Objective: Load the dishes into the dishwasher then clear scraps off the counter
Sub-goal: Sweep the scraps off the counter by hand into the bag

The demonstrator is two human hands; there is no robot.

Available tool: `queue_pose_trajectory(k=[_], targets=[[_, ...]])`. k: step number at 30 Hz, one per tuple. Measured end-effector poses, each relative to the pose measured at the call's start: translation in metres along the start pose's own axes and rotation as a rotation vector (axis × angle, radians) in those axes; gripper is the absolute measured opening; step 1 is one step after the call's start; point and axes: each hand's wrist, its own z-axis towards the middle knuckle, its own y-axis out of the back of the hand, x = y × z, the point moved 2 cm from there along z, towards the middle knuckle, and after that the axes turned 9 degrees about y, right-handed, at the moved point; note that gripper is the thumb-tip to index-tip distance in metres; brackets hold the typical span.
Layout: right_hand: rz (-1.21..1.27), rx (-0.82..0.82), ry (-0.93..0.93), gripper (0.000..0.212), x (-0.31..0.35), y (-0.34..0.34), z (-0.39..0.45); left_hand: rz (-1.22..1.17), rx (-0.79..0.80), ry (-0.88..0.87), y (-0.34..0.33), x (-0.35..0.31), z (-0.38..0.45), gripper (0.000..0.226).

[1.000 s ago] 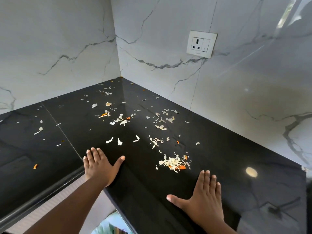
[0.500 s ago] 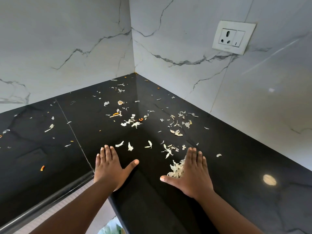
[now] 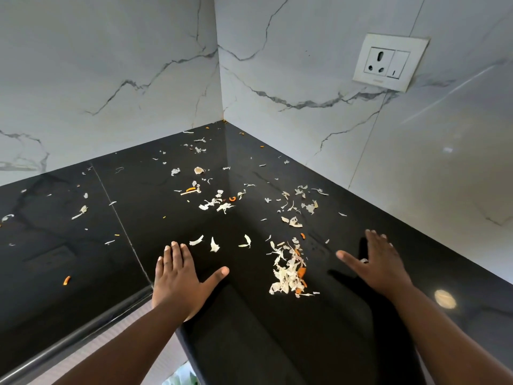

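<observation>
White and orange vegetable scraps lie strewn over the black counter (image 3: 277, 343) in its corner. A gathered pile of scraps (image 3: 288, 270) sits between my hands. My left hand (image 3: 180, 276) rests flat on the counter near its inner front edge, fingers straight and thumb spread. To the right of the pile my right hand (image 3: 377, 262) is flat and open with straight fingers, just over or on the counter. More loose scraps (image 3: 219, 202) lie farther back toward the corner. No dishes or dishwasher are in view.
Marble walls (image 3: 111, 65) close the corner at the back and right. A white socket plate (image 3: 390, 62) is on the right wall. A seam (image 3: 122, 220) runs across the counter at the left, where a few stray scraps (image 3: 80, 211) lie.
My right hand swept left into the scraps, bunching them into a pile, then moved back right and off the pile. My left hand stayed flat in place.
</observation>
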Motion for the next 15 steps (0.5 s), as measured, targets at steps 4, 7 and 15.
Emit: queue_pose_trajectory(k=[4,7,15], targets=[[-0.039,0.145,0.215,0.137,0.045,-0.016,0.002,-0.008,0.001,0.006,0.0,0.0,0.001,0.124],[0.029,0.182,0.379,0.134,0.096,-0.032,-0.014,0.006,0.01,0.001,-0.002,0.004,0.001,0.124],[0.53,-0.034,0.229,0.114,0.095,-0.013,0.028,-0.017,0.012,0.008,0.001,0.001,0.005,0.13]])
